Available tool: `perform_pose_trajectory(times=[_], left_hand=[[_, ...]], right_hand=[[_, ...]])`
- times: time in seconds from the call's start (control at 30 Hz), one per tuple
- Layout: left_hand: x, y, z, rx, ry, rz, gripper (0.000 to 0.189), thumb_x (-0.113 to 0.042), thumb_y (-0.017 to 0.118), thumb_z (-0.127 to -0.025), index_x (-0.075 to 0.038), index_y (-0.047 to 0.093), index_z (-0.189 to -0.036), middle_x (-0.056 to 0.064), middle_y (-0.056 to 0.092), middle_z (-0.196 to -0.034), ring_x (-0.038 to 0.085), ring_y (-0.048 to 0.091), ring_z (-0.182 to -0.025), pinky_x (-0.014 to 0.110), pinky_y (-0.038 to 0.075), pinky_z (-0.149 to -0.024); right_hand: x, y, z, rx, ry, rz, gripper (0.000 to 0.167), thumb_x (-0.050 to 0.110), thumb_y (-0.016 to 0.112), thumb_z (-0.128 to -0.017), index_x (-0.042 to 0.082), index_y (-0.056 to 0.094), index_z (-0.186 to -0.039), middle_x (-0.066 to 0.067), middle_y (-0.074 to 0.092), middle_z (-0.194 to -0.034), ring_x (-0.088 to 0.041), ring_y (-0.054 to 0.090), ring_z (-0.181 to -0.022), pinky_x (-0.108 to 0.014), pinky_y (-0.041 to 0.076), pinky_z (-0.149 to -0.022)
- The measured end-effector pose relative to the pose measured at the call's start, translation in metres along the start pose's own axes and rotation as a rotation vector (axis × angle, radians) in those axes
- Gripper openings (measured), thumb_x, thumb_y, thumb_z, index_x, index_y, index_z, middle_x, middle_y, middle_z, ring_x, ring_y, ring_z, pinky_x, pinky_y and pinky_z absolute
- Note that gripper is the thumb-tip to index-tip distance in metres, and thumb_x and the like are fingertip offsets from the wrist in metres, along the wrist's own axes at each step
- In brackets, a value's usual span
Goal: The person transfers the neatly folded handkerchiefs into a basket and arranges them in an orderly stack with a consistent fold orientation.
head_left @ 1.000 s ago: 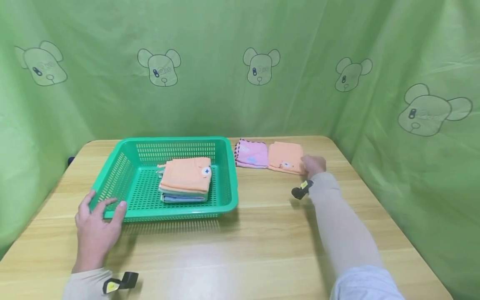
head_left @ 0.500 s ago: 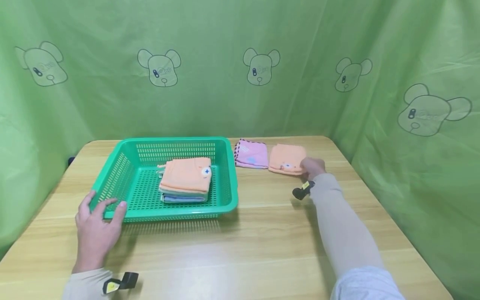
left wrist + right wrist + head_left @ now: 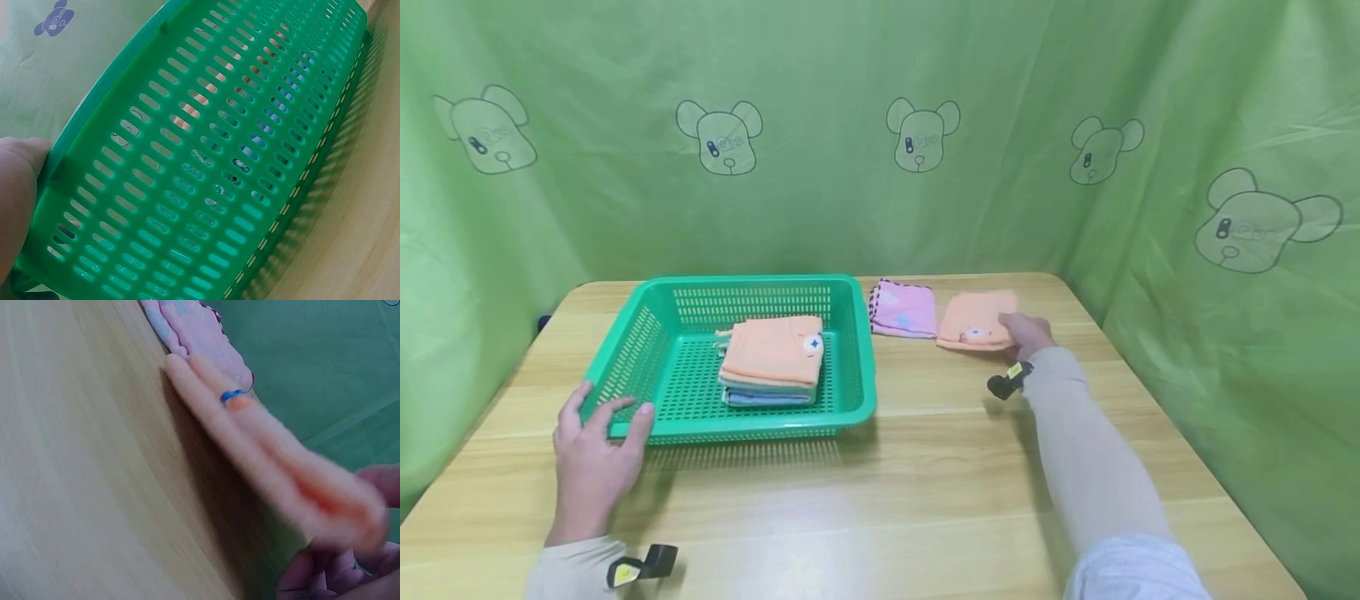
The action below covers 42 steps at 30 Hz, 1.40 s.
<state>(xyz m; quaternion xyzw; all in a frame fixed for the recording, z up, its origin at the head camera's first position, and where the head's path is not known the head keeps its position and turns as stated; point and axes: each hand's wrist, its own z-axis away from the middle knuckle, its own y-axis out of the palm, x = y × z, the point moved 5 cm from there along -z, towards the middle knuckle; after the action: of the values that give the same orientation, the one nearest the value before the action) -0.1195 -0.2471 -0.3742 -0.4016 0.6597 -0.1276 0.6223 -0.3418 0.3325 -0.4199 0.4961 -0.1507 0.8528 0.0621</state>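
Observation:
At the near left corner of the green plastic basket point(image 3: 866, 367), my left hand point(image 3: 595, 467) grips the rim, its fingers hooked over the edge. In the left wrist view the thumb point(image 3: 20, 187) lies against the rim of that basket. My right hand point(image 3: 1032, 335) pinches the right side of a folded orange towel point(image 3: 972, 312) with a small white-and-blue face motif. The right wrist view shows this orange towel point(image 3: 262, 444) blurred, tilted with its right end raised off the table. Fingers point(image 3: 312, 572) show below it.
Inside the basket a folded stack of towels point(image 3: 775, 354) has an orange one on top. A folded pink towel point(image 3: 906, 310) with a checked edge lies between basket and orange towel. A green curtain point(image 3: 820, 208) surrounds the wooden table point(image 3: 880, 517).
The right hand has raised the right side of the orange towel off the table and shifted it slightly rightward. My left hand and the basket stay put.

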Motion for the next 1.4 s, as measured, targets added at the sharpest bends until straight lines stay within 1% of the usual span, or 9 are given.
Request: perform_pose_trajectory(times=[0.1, 0.27, 0.4, 0.53, 0.77, 0.87, 1.03, 1.27, 1.4], left_hand=[[0.000, 0.000, 0.000, -0.002, 0.002, 0.001, 0.052, -0.042, 0.052, -0.098, 0.001, 0.056, -0.128, 0.017, 0.006, -0.160, 0.051, 0.008, -0.140, 0.080, 0.018, -0.096], [-0.002, 0.000, 0.000, -0.004, 0.003, 0.011, 0.053, -0.042, 0.051, -0.098, 0.001, 0.055, -0.128, 0.016, 0.006, -0.160, 0.050, 0.008, -0.140, 0.081, 0.018, -0.095], [-0.004, -0.001, 0.001, -0.007, 0.004, 0.013, 0.053, -0.043, 0.051, -0.098, 0.001, 0.056, -0.128, 0.015, 0.006, -0.160, 0.049, 0.008, -0.140, 0.081, 0.018, -0.095], [-0.005, -0.001, 0.001, -0.007, 0.000, 0.015, 0.053, -0.043, 0.051, -0.098, 0.001, 0.056, -0.129, 0.014, 0.006, -0.161, 0.049, 0.008, -0.140, 0.081, 0.018, -0.095], [-0.004, -0.001, 0.001, -0.003, -0.010, 0.021, 0.053, -0.042, 0.051, -0.098, 0.001, 0.055, -0.129, 0.014, 0.006, -0.160, 0.049, 0.008, -0.140, 0.081, 0.017, -0.095], [-0.002, -0.001, 0.001, 0.002, -0.015, 0.022, 0.053, -0.042, 0.052, -0.098, 0.001, 0.055, -0.129, 0.015, 0.005, -0.161, 0.049, 0.007, -0.141, 0.080, 0.016, -0.096], [-0.001, 0.000, 0.002, 0.004, -0.015, 0.018, 0.053, -0.043, 0.052, -0.098, 0.000, 0.056, -0.128, 0.015, 0.005, -0.160, 0.050, 0.008, -0.140, 0.080, 0.017, -0.096], [-0.001, -0.001, 0.001, -0.009, -0.006, 0.022, 0.052, -0.042, 0.052, -0.098, 0.001, 0.056, -0.127, 0.015, 0.006, -0.160, 0.050, 0.008, -0.140, 0.081, 0.017, -0.096], [-0.002, 0.000, 0.002, -0.004, -0.009, 0.017, 0.052, -0.042, 0.052, -0.098, 0.001, 0.056, -0.128, 0.015, 0.006, -0.160, 0.050, 0.008, -0.140, 0.080, 0.017, -0.097]], right_hand=[[0.002, 0.001, 0.002, 0.025, 0.008, -0.027, 0.060, 0.023, 0.059, -0.094, 0.001, 0.035, -0.145, -0.003, 0.052, -0.112, -0.014, 0.055, -0.091, -0.023, 0.049, -0.086], [0.006, 0.002, 0.005, 0.087, 0.006, -0.049, 0.065, 0.034, 0.054, -0.098, 0.003, 0.028, -0.149, -0.005, 0.051, -0.119, -0.016, 0.055, -0.099, -0.023, 0.048, -0.090], [0.010, 0.003, 0.007, 0.108, -0.023, -0.058, 0.064, 0.030, 0.053, -0.098, 0.001, 0.027, -0.149, -0.005, 0.049, -0.116, -0.015, 0.055, -0.097, -0.023, 0.050, -0.088], [0.015, 0.003, 0.008, 0.092, -0.062, -0.035, 0.060, 0.024, 0.052, -0.098, 0.001, 0.030, -0.148, -0.004, 0.048, -0.113, -0.014, 0.053, -0.093, -0.021, 0.050, -0.083], [0.021, 0.003, 0.014, 0.058, -0.086, -0.082, 0.056, 0.019, 0.051, -0.098, 0.000, 0.032, -0.147, -0.004, 0.047, -0.112, -0.014, 0.053, -0.093, -0.020, 0.051, -0.083], [0.024, 0.003, 0.018, 0.062, -0.086, -0.096, 0.056, 0.022, 0.051, -0.099, 0.001, 0.031, -0.147, -0.004, 0.048, -0.113, -0.014, 0.053, -0.094, -0.020, 0.050, -0.085], [0.026, 0.002, 0.023, 0.092, -0.092, -0.069, 0.063, 0.036, 0.048, -0.101, 0.003, 0.026, -0.150, -0.004, 0.048, -0.116, -0.014, 0.052, -0.099, -0.022, 0.046, -0.093], [0.031, 0.003, 0.025, 0.117, -0.100, -0.060, 0.071, 0.045, 0.049, -0.099, 0.006, 0.023, -0.152, -0.002, 0.048, -0.117, -0.015, 0.051, -0.103, -0.027, 0.040, -0.101], [0.034, 0.005, 0.031, 0.127, -0.108, -0.036, 0.075, 0.050, 0.050, -0.097, 0.008, 0.022, -0.153, -0.003, 0.048, -0.121, -0.017, 0.049, -0.109, -0.031, 0.036, -0.107]])
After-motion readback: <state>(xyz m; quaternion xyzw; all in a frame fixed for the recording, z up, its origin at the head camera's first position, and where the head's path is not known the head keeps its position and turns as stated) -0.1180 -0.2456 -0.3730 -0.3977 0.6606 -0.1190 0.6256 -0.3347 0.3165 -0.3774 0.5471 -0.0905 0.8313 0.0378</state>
